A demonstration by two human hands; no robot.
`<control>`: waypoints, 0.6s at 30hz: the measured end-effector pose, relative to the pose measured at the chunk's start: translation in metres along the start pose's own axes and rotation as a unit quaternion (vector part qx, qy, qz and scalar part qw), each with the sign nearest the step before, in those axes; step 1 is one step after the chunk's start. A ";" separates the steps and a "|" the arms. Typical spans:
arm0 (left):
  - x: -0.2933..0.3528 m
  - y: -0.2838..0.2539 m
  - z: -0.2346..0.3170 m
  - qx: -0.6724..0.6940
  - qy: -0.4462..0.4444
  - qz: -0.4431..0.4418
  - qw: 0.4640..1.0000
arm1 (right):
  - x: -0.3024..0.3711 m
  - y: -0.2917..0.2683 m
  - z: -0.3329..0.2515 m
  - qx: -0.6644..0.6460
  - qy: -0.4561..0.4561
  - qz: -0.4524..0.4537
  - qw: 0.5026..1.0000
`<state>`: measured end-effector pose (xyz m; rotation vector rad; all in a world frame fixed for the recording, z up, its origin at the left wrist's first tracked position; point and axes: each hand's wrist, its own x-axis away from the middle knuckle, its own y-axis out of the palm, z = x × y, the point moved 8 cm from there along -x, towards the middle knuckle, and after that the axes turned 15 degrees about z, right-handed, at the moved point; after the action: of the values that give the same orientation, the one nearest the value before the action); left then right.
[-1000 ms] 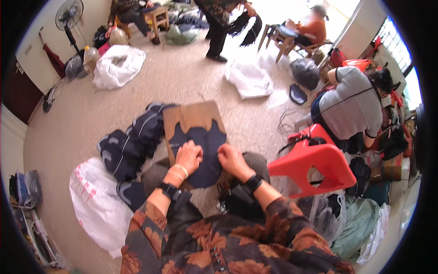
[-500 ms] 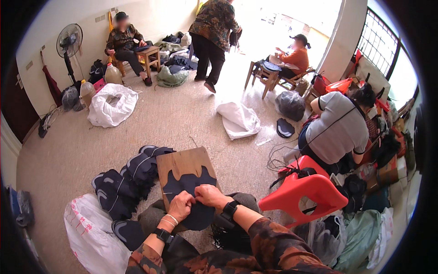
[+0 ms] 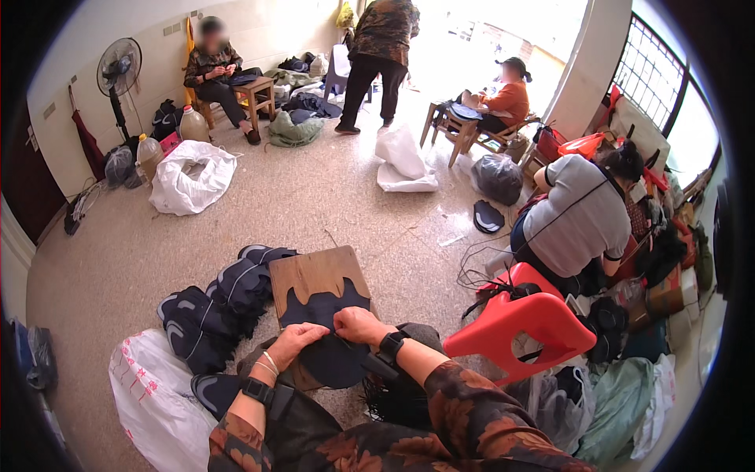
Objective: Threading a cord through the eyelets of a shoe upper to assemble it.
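A dark navy fabric piece (image 3: 334,366) with a scalloped far edge lies over a wooden board (image 3: 314,271) in front of me. At the piece's left side is my left hand (image 3: 292,343), its thumb and fingers pinched together. My right hand (image 3: 360,325) is closed above the right part of the fabric, fingers curled. Between the hands a small gap shows the dark cloth. Whatever lies between the fingertips of either hand is too small to make out. Bundles of dark fabric pieces with grey curved patches (image 3: 224,295) lie left of the board.
A white sack (image 3: 153,393) is at my lower left. To the right stands a red plastic stool (image 3: 523,326), with bags (image 3: 621,409) below it. A person in a grey shirt (image 3: 578,216) bends beyond. Farther off are two seated people, one standing, and white sacks (image 3: 405,169).
My hands have moved apart; the left shifted left and the right stayed near its place. The far standing person has turned and shifted, and the white sack near them has been reshaped.
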<state>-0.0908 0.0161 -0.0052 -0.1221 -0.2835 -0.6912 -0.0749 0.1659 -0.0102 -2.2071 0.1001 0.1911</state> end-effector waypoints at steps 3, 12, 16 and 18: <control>-0.003 -0.008 -0.009 -0.055 0.085 0.138 0.985 | 0.006 0.006 -0.005 0.018 -0.021 -0.005 1.000; 0.000 -0.014 -0.019 -0.048 0.164 0.314 0.934 | 0.019 0.010 -0.022 0.039 -0.079 0.016 0.996; 0.001 -0.009 -0.021 -0.010 0.130 0.272 0.953 | 0.026 0.004 -0.021 0.019 -0.082 0.085 0.993; 0.003 -0.008 -0.020 0.008 0.130 0.272 0.954 | 0.030 -0.003 -0.023 -0.002 -0.069 0.126 0.990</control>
<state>-0.0895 0.0038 -0.0232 -0.0875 0.0046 -0.1519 -0.0431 0.1494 0.0003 -2.1737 0.3025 0.4840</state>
